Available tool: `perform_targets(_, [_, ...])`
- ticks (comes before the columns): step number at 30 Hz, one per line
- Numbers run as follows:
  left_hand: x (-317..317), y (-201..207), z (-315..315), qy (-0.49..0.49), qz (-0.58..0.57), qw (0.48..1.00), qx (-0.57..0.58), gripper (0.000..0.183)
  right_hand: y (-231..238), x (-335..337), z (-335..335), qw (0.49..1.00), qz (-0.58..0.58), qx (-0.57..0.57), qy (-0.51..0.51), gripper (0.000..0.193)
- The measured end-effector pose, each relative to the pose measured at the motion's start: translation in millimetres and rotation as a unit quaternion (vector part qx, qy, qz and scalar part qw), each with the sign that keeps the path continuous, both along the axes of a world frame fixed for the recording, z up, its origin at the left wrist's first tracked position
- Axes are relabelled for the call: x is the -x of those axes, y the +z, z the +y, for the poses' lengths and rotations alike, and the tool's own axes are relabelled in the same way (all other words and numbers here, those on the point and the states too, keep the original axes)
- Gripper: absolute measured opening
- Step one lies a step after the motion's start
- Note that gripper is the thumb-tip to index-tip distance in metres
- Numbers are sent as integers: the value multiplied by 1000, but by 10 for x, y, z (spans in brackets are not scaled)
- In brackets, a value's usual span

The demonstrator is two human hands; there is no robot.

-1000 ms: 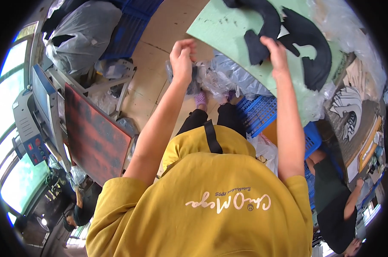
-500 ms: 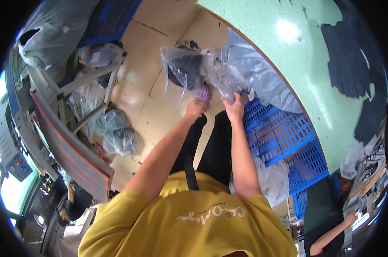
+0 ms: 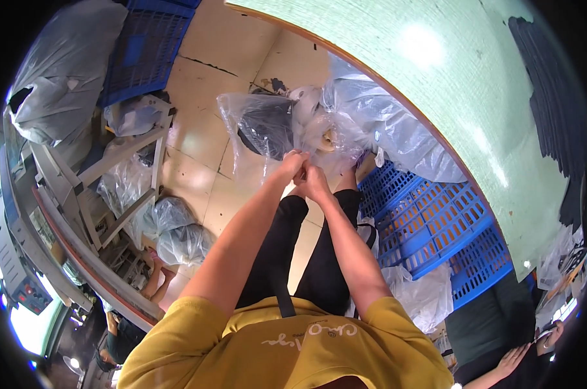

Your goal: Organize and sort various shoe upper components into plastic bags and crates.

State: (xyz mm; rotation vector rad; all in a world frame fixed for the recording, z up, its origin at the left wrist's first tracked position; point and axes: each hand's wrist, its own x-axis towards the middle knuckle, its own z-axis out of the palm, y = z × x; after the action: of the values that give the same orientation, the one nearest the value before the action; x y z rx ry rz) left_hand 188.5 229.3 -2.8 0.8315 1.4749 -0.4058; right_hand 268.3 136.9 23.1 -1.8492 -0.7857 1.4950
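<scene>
I look down past my yellow shirt and black trousers. My left hand (image 3: 292, 163) and my right hand (image 3: 316, 181) meet in front of my knees, both pinching the edge of a clear plastic bag (image 3: 261, 126) that holds dark pieces. The bag hangs above the tiled floor, just below the edge of the green table (image 3: 436, 97). More clear bags (image 3: 384, 139) bulge under that table edge to the right of my hands.
A blue plastic crate (image 3: 436, 227) stands by my right leg under the table. Dark flat pieces (image 3: 552, 110) lie on the table's far right. A grey frame with bagged goods (image 3: 131, 194) stands to the left, another blue crate (image 3: 144, 52) beyond it. Another person's hand (image 3: 514, 360) shows lower right.
My hands have come down from the table top to the plastic bags beside my knees and now grip one bag's edge together. My view has tilted down toward the floor.
</scene>
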Motion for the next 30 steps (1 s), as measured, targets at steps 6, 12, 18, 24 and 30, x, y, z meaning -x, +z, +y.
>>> perform_targets(6, [-388,-57,59,-382,70,917,-94,37,65,-80,-223,996,30,-84,-2,8])
perform_targets(12, [-337,47,236,-182,-24,933,-308,27,-551,-419,-222,965,213,56,-145,8])
perform_targets(18, [-426,434,112,-156,-51,952,-259,26,-1032,-649,197,924,-315,-150,-159,15])
perform_targets(24, [-447,1119,-323,49,-119,971,-200,22,-1346,-573,-245,978,-134,128,94,25])
perform_targets(30, [-402,2566,-565,226,-221,939,-134,19,-247,-616,-286,936,-75,321,120,40])
